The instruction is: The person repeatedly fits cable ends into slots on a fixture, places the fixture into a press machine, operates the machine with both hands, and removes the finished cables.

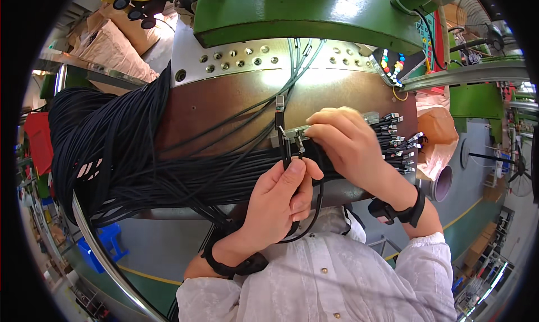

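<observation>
Near the middle of the bench, my left hand [281, 195] is closed in a pinch around black USB cables [286, 151], whose metal plug ends point up and away from me. One black cable loops down below this hand. Just to the right, my right hand [348, 145] has its fingertips drawn together beside the plug ends, at a grey metal bar [368, 118]. Whatever is between those fingertips is too small or hidden to make out. A thick bundle of black cables [174, 181] lies under both hands, with several silver plug ends [396, 139] fanned out at its right end.
A green machine block [303, 13] overhangs the far side, above a metal plate with holes [238, 55]. A few cables run up beneath it. Coiled black cables [101, 136] hang over the left edge by a metal rail [106, 254]. A beaded string [393, 69] hangs at the far right.
</observation>
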Tool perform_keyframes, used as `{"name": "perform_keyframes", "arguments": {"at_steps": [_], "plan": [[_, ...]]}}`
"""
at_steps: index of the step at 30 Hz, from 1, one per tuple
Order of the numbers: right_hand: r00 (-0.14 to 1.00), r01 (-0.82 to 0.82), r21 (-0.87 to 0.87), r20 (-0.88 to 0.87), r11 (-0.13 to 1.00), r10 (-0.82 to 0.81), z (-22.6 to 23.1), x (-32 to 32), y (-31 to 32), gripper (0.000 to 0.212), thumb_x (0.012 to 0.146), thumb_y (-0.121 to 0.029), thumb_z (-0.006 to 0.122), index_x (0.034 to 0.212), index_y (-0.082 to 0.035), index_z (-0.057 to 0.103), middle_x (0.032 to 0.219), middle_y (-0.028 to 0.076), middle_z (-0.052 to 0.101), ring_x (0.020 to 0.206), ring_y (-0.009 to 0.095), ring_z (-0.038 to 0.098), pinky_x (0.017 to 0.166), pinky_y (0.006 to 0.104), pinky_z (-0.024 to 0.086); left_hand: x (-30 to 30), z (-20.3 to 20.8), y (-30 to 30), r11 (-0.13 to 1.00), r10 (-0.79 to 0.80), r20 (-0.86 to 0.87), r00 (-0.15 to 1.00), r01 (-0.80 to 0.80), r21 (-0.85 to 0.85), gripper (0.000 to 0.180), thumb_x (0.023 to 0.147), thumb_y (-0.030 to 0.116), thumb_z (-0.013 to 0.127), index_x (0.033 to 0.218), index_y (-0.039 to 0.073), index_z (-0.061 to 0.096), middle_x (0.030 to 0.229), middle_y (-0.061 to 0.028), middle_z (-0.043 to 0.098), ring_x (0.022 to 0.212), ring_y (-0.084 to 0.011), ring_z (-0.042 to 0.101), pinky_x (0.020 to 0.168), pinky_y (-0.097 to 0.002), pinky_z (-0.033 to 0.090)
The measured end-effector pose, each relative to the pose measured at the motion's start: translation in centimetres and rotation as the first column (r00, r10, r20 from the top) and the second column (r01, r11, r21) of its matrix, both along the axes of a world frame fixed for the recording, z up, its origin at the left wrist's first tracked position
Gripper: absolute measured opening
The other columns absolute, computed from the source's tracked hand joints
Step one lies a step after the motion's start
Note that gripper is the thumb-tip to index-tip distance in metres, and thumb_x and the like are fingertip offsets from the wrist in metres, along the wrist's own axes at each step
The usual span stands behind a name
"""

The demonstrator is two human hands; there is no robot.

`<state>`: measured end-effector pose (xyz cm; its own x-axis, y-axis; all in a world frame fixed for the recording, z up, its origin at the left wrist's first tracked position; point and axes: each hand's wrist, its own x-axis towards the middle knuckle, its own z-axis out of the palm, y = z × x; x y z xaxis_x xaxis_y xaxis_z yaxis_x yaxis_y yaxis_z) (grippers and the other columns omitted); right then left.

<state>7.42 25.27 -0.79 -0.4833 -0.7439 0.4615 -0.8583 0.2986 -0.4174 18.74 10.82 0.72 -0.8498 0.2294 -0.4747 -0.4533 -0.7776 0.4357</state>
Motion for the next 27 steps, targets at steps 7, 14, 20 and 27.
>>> {"name": "perform_keyframes", "arguments": {"at_steps": [7, 14, 20, 27], "plan": [[0.988, -0.049, -0.100, -0.153, 0.994, 0.034, 0.7, -0.6, 0.5, 0.024, 0.066, 0.005, 0.060, 0.089, -0.003, 0.060, 0.087, 0.008, 0.058, 0.077, 0.027, 0.056, 0.067, 0.0339, 0.046, -0.5, 0.5, 1.1, 0.949, 0.060, -0.049, 0.997, -0.072, -0.307, 0.033, 0.099, 0.033, 0.034, 0.098, 0.004, 0.050, 0.057, 0.0032, 0.035, 0.047, -0.0033, 0.027, 0.043, -0.0191, 0.025], [0.986, -0.003, -0.012, 0.166, 1.000, 0.005, -0.8, -0.8, 1.3, 0.026, 0.064, 0.008, 0.059, 0.086, -0.005, 0.061, 0.082, 0.007, 0.055, 0.075, 0.025, 0.054, 0.064, 0.0324, 0.045, -1.2, 1.2, 0.1, 0.973, 0.158, 0.012, 0.987, -0.153, -0.173, 0.031, 0.099, 0.034, 0.031, 0.092, 0.008, 0.046, 0.053, 0.0048, 0.025, 0.044, -0.0048, 0.021, 0.039, -0.0205, 0.017], [0.988, -0.058, 0.257, 0.155, 0.965, 0.018, 0.9, -1.3, 0.2, 0.026, 0.064, 0.008, 0.058, 0.087, -0.005, 0.061, 0.082, 0.007, 0.054, 0.075, 0.025, 0.054, 0.063, 0.0322, 0.045, -1.0, 0.5, 0.0, 0.997, 0.077, 0.015, 0.997, -0.077, -0.012, 0.030, 0.098, 0.033, 0.036, 0.089, 0.007, 0.047, 0.056, 0.0056, 0.026, 0.045, -0.0038, 0.021, 0.040, -0.0205, 0.017], [0.993, -0.089, 0.039, -0.072, 0.995, 0.092, 2.2, -0.7, 0.8, 0.027, 0.062, 0.002, 0.062, 0.089, -0.002, 0.062, 0.084, 0.009, 0.055, 0.074, 0.024, 0.055, 0.064, 0.0343, 0.046, -1.4, 1.6, 0.2, 0.987, -0.097, 0.082, 0.992, 0.085, 0.138, 0.028, 0.098, 0.029, 0.037, 0.084, 0.007, 0.047, 0.054, 0.0044, 0.032, 0.043, -0.0045, 0.025, 0.040, -0.0212, 0.020]]}}
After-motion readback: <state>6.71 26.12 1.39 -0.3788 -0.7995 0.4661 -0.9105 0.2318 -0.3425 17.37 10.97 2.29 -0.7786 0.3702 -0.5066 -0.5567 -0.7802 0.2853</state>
